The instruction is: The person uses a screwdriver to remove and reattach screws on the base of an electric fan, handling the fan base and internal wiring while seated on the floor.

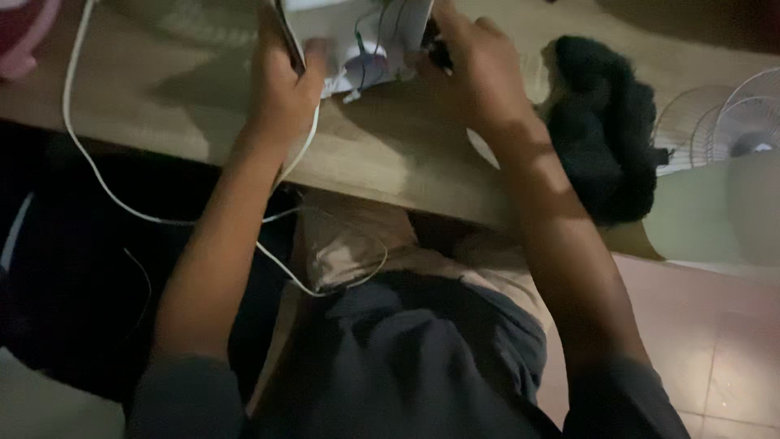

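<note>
A long pale wooden table [382, 162] carries a dark fuzzy cloth bundle [605, 130] and a small white wired device [370, 45] at the top edge. The left hand [280, 81] closes on its flat side; the right hand [475, 69] pinches something black, perhaps a tool.

A dim room in a home — a wooden table [390, 162] strewn with a white cable [85, 154], a dark woolly cloth [605, 130] heaped at its edge, a white electric fan [731, 122] standing on the pinkish tiled floor [715, 341] beside it
</note>
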